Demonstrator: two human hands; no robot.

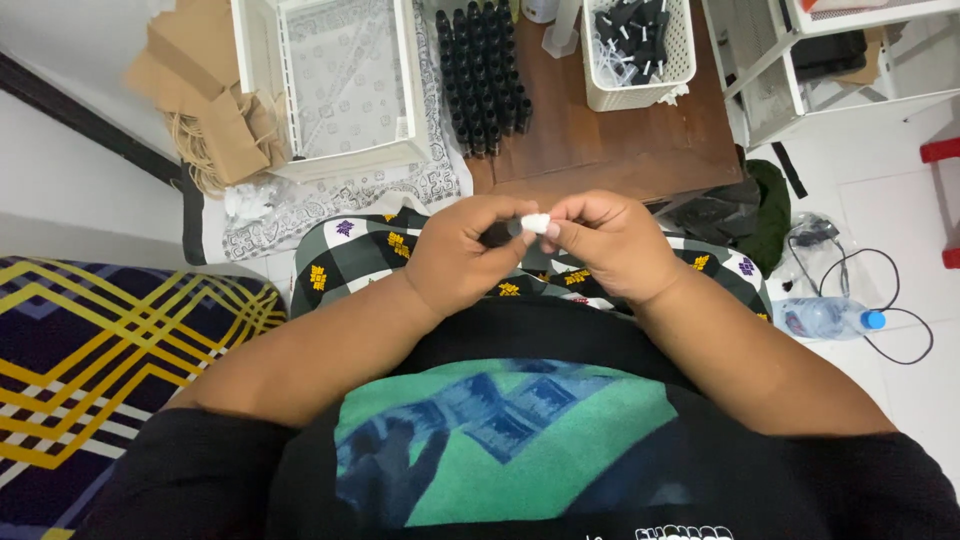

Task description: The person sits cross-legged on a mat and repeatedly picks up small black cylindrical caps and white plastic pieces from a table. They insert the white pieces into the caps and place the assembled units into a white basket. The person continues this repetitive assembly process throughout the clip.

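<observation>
The fingers of both hands meet over the person's lap and pinch one small thing between them. Only a little of it shows: a small white piece, rounded and smooth, at the tips of the right hand, and a dark part mostly hidden inside the left hand. I cannot tell the full shape of it, because the curled fingers cover nearly all of it. Both hands are closed on it, the left around the dark part, the right on the white piece.

Under the hands lies a checked cloth, green and white with small yellow and purple flowers, soft and folded over the legs. Further out stands a low brown wooden table, its top smooth. On it is a block of small black bottles in tight rows, all upright, cut off by the top edge of the view. Beside them is a white plastic basket with a holed wall, holding black caps with thin white tubes, hard to count. To the left is a white plastic crate on a patterned cloth, and brown paper bags with string handles. On the white floor at the right lies a clear water bottle with a blue cap, near a black cable. At the left is a mattress with yellow lines on dark blue.
</observation>
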